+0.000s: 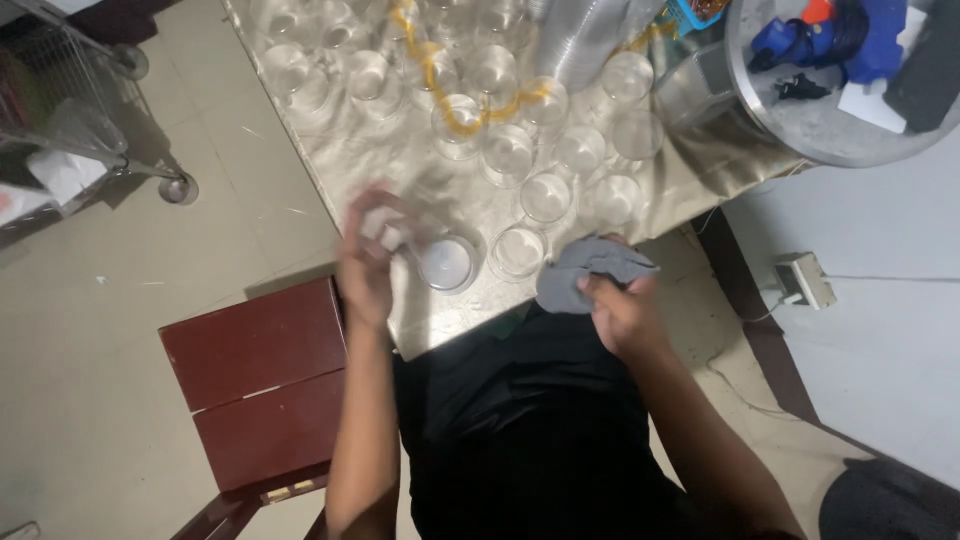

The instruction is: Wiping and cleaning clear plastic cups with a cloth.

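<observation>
Over the steel table (420,180), right hand (615,310) clutches a grey cloth (585,270); blurred left hand (368,262) grips a glass (447,262).

The left hand (368,262), blurred, closes its grip on a clear glass cup (447,262) near the front edge of the shiny metal table (400,170), while the right hand (618,312) clutches a grey cloth (585,272) just beside that edge. Many more clear glasses (545,150) stand in rows across the table, with a yellow cord (455,95) winding among them and a round metal tray (830,125) of blue things at the far right. A dark red stool (262,385) stands on the tiled floor (90,380) on the left.
</observation>
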